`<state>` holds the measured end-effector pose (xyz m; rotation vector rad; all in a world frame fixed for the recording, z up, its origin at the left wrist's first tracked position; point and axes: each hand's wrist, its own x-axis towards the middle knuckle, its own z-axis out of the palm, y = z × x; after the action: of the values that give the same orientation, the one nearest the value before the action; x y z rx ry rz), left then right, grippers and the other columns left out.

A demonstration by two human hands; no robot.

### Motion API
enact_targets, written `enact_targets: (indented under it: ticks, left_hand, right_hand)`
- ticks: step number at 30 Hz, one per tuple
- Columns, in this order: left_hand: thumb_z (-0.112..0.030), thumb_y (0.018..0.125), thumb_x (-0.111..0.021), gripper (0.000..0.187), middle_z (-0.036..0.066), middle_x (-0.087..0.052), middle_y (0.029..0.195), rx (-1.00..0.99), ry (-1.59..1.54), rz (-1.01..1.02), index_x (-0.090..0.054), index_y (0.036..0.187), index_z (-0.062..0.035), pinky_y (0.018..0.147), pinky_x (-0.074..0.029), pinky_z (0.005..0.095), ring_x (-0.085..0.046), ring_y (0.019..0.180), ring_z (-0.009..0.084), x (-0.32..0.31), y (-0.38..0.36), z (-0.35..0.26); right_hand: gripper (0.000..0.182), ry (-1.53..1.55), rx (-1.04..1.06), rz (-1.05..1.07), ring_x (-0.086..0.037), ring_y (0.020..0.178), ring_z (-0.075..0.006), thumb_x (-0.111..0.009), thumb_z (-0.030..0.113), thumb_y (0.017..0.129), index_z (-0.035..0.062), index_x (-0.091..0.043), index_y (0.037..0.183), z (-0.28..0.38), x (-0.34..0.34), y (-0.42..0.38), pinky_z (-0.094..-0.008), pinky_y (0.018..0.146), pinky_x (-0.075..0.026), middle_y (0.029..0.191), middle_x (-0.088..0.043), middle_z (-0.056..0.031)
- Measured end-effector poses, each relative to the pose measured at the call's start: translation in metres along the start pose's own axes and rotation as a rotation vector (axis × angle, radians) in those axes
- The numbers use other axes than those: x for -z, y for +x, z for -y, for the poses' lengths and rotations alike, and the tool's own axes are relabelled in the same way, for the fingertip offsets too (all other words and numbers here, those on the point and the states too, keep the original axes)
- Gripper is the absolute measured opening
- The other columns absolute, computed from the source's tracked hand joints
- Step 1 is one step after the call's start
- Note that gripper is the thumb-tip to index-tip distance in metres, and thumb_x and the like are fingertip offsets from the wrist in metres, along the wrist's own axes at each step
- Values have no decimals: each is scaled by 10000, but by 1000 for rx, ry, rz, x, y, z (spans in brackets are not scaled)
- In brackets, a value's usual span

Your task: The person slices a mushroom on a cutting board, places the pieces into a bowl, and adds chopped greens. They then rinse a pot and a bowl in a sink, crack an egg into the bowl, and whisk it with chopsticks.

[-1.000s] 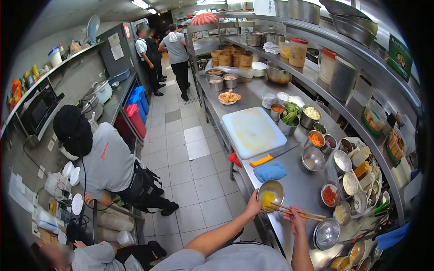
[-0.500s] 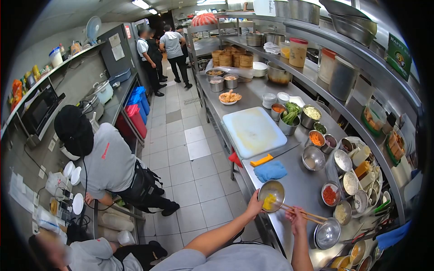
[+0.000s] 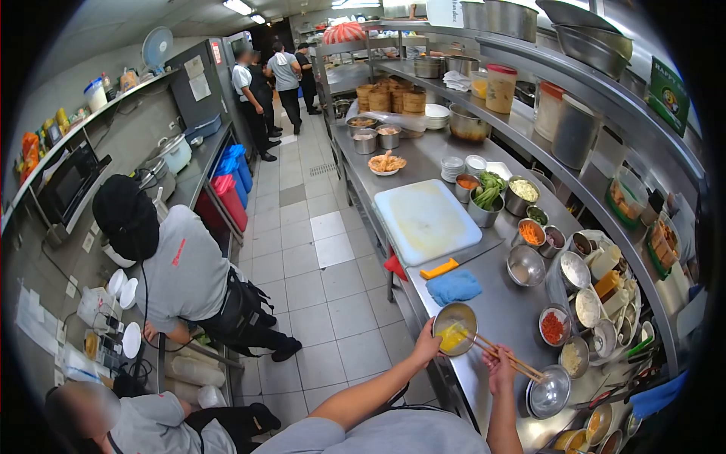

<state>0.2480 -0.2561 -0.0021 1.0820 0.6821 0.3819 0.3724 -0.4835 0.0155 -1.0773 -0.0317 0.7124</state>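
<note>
Closed on the rim of a metal bowl (image 3: 454,316), my left hand (image 3: 427,340) holds it tilted over the counter's front edge. Yellow egg-like liquid (image 3: 452,336) lies inside. My right hand (image 3: 498,366) is closed around a pair of wooden chopsticks (image 3: 522,368), whose tips reach into the liquid. Just right of that hand sit stacked empty metal bowls (image 3: 550,389). A folded blue cloth (image 3: 454,287) and a knife with a yellow handle (image 3: 439,269) lie beyond the held bowl.
A white cutting board (image 3: 426,221) lies further along the steel counter. Containers of cut vegetables, including carrots (image 3: 532,233) and a red chopped ingredient (image 3: 554,325), line the right side. A co-worker in grey (image 3: 189,265) stands at the left counter; another is at lower left.
The chopsticks have shifted within the bowl and the yellow liquid has spread. Co-workers in the far aisle have moved slightly, and the lower-left person's head has turned or shifted.
</note>
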Motion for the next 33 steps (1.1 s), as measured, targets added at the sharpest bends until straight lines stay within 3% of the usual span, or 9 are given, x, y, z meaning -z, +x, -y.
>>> enact_targets:
  ticks: [6,9,12,15,19,21,24,28,33]
  left_hand:
    - [18,914,-524,764,194,-498,1436,6,-4,-2,-262,1609,-162,678,-668,457,-687,1072,360,-1,-1,0]
    - [18,916,-522,764,192,-495,1440,9,8,-4,-259,1609,-166,684,-668,460,-691,1063,361,-1,-3,0]
    - [19,917,-520,764,188,-493,1445,30,4,8,-256,1610,-167,685,-668,460,-694,1055,359,-2,-3,-4]
    - [19,920,-516,763,187,-492,1447,47,10,8,-252,1611,-164,683,-668,459,-697,1049,356,-3,-6,-9]
    - [21,925,-507,765,189,-496,1441,63,-19,29,-228,1617,-149,683,-668,457,-702,1039,347,-4,-9,-14]
    - [22,924,-503,769,191,-495,1442,49,-16,35,-218,1619,-144,682,-668,456,-701,1044,345,-3,-7,-11]
    - [23,923,-501,777,191,-492,1447,36,-20,43,-206,1622,-141,680,-669,455,-695,1060,344,-2,-3,-7]
    - [23,921,-506,781,181,-487,1457,34,-10,45,-208,1622,-147,670,-670,450,-685,1088,347,-1,-2,-4]
    - [38,920,-493,771,171,-495,1450,31,0,31,-224,1616,-155,645,-669,435,-687,1084,344,-3,4,0]
  right_hand:
    - [184,-152,-3,51,-733,833,-263,-562,160,1054,46,-568,1199,1,-3,-4,-362,722,-637,1000,-696,-153]
    - [190,-6,139,-109,-731,852,-268,-566,167,1055,43,-569,1198,-5,1,-1,-366,725,-637,1003,-692,-148]
    - [188,-140,-27,83,-729,871,-276,-561,161,1057,39,-568,1200,-2,-1,-7,-373,723,-637,1003,-686,-142]
    - [180,74,138,-106,-729,881,-285,-551,151,1059,37,-563,1198,-8,0,-5,-381,719,-637,1007,-688,-146]
    - [167,-108,-43,49,-732,878,-281,-543,136,1058,44,-556,1196,-5,-3,-14,-381,716,-638,1012,-693,-152]
    - [147,98,134,-170,-732,847,-269,-531,141,1070,41,-562,1174,-9,-5,-9,-345,693,-628,1000,-686,-143]
    - [171,-126,-14,11,-738,860,-276,-545,150,1057,46,-570,1190,-2,-1,-13,-365,726,-635,1010,-695,-145]
    - [210,33,90,-93,-738,865,-274,-563,186,1053,47,-577,1210,2,2,-4,-371,733,-632,1029,-695,-141]
    - [210,-74,-2,-14,-736,879,-275,-563,180,1060,40,-564,1216,2,-2,-7,-357,722,-625,1043,-694,-152]
